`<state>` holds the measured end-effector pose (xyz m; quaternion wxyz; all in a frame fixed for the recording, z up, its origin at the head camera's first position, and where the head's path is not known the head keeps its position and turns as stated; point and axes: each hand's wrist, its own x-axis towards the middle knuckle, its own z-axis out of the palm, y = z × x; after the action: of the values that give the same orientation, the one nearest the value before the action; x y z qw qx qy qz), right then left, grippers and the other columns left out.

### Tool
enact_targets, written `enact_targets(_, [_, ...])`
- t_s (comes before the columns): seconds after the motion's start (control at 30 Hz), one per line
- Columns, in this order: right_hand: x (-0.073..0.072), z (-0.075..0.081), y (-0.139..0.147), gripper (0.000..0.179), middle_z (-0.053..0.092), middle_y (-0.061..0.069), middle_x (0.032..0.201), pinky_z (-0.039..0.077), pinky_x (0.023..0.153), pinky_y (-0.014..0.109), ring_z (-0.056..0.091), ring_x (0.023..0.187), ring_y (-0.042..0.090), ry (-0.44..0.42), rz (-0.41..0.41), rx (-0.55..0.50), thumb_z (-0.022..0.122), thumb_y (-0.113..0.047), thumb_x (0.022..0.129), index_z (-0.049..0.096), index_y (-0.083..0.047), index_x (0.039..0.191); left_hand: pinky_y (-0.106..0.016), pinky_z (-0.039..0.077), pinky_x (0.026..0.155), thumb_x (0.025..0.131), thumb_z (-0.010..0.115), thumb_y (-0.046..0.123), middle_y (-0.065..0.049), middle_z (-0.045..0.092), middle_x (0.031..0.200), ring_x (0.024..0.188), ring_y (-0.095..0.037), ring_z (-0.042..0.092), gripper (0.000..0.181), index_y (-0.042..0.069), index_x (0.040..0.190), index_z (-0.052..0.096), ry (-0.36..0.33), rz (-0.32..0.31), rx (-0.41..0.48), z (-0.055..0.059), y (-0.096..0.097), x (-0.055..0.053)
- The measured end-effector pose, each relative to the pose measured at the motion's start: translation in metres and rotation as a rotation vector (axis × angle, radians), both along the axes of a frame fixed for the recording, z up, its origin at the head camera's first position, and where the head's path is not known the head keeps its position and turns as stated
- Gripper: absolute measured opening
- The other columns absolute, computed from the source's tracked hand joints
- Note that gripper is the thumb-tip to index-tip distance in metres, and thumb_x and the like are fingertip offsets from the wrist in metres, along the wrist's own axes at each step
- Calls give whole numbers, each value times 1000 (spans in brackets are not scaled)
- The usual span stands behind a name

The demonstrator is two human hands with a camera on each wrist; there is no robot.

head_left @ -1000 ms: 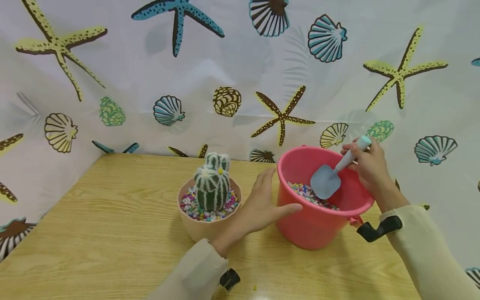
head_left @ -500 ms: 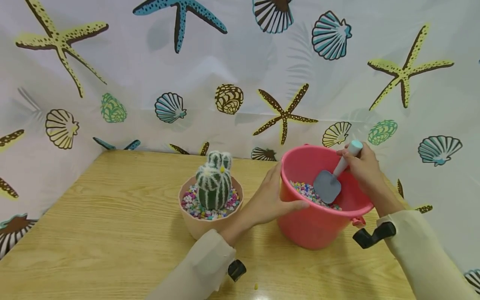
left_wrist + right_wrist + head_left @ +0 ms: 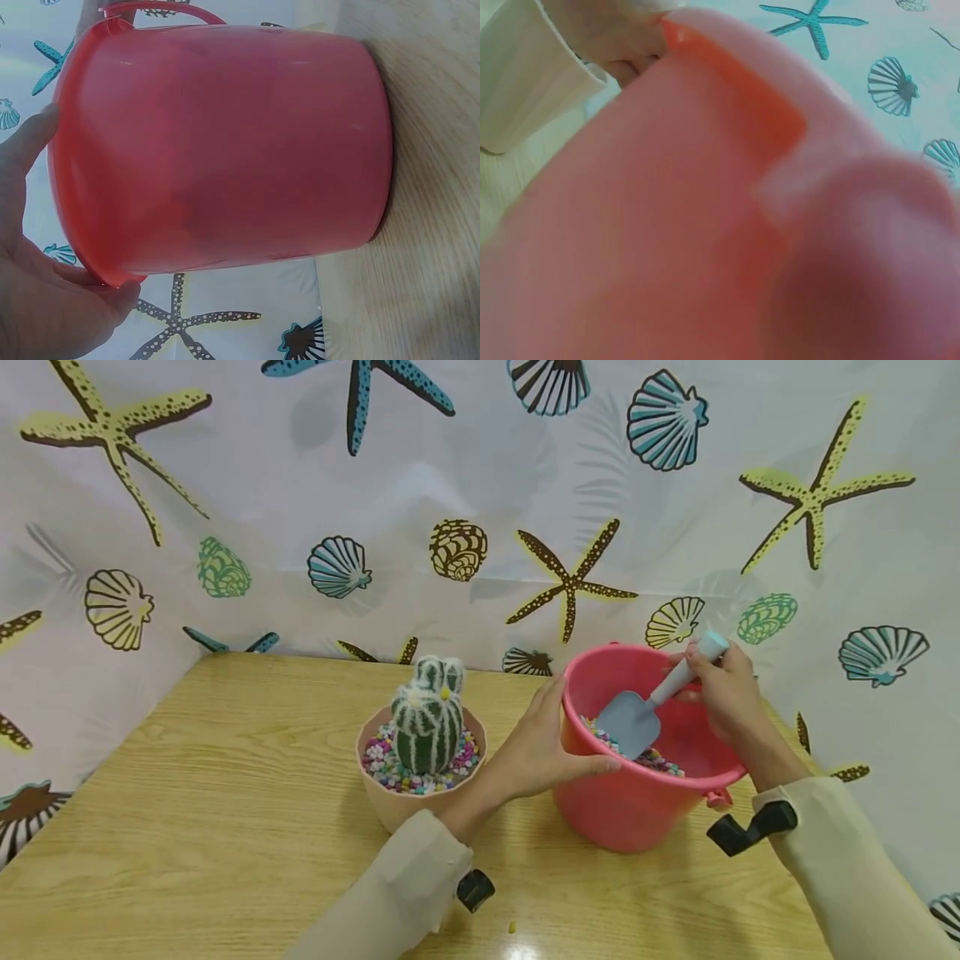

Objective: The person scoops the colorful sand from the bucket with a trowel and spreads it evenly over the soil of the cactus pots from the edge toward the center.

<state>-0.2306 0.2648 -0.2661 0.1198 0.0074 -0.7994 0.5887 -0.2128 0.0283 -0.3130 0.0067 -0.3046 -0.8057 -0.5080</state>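
A pink bucket [image 3: 618, 818] stands on the wooden table with small multicoloured pebbles [image 3: 662, 763] at its bottom. My left hand [image 3: 538, 756] holds its left side at the rim, thumb and fingers spread apart, as the left wrist view also shows. With my right hand [image 3: 729, 697] I grip the pale handle of a grey-blue hand shovel [image 3: 630, 725]. The shovel's blade lies inside the bucket, over the pebbles. Left of the bucket is a peach flowerpot [image 3: 393, 806] holding a fuzzy knitted-looking cactus [image 3: 427, 739] and similar pebbles. In the right wrist view the pink bucket wall fills most of the picture, blurred.
A seashell-and-starfish printed cloth [image 3: 420, 477] hangs behind the table [image 3: 187, 793]. My left forearm passes close in front of the flowerpot. One tiny yellow bit [image 3: 512, 927] lies near the table's front. The bucket's handle [image 3: 180, 10] shows along its side in the left wrist view.
My left hand has come rightward onto the bucket's rim. The shovel blade dipped toward the pebbles, then shifted left inside the bucket and tilted, with my right hand still gripping its handle.
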Motion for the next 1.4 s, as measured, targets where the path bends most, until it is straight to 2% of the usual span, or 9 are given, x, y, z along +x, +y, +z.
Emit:
enact_targets(0.1, [2,0,1,8,59,-12,87,56,62,19,63,74,-2,7,-60,-9,40,-24,102,42,-16,102,-45,42,104,71,84,33,-7,29,152,136,-25,36,108,12,152,17,-4,-2,13,0,0,1])
enact_targets(0.23, [1,1,0,13,58,-2,97,54,65,17,62,80,2,42,-173,127,39,-23,102,41,-12,108,-46,40,106,71,83,35,-7,27,153,138,-24,35,108,12,153,16,-14,8,-7,1,1,2])
enact_targets(0.33, [-3,0,-4,28,58,17,109,54,80,30,61,99,21,73,-165,282,40,-21,101,38,1,118,-47,36,108,72,83,37,-7,22,157,141,-24,31,111,13,154,13,-26,26,-38,2,0,3])
enact_targets(0.43, [-6,-1,-8,39,54,28,118,51,87,35,55,109,35,82,-79,362,40,-21,102,31,9,126,-47,34,110,72,83,37,-7,19,158,142,-25,29,111,12,154,12,-27,37,-57,3,-2,3])
enact_targets(0.5, [-6,0,-10,39,52,27,117,53,83,31,56,107,33,75,-17,319,40,-21,102,30,8,127,-47,34,110,72,83,36,-7,19,158,142,-25,29,111,12,154,12,-19,32,-60,4,-2,2])
enact_targets(0.6, [-6,0,-10,34,54,15,112,54,74,20,59,97,18,47,36,221,39,-21,103,31,4,124,-48,36,109,72,82,36,-7,21,157,140,-26,32,110,12,153,13,-4,18,-61,5,-2,1])
enact_targets(0.73, [-5,-1,-8,30,55,-1,102,55,70,19,59,88,4,10,27,140,40,-26,103,35,-3,122,-47,39,106,73,82,36,-7,22,156,140,-26,32,109,13,153,12,1,4,-66,6,-3,1])
enact_targets(1.03, [2,-1,-1,12,65,-12,87,56,64,20,67,78,1,-22,61,-129,41,-27,102,42,-16,105,-46,41,105,73,83,34,-7,23,155,139,-27,31,109,14,153,13,4,-10,-40,5,-2,3])
enact_targets(1.4, [6,3,9,21,69,-5,85,58,66,27,72,77,11,-165,121,-460,43,-30,100,41,-10,106,-47,39,107,73,82,37,-5,19,158,142,-23,27,110,13,154,12,-16,15,-62,3,-2,3])
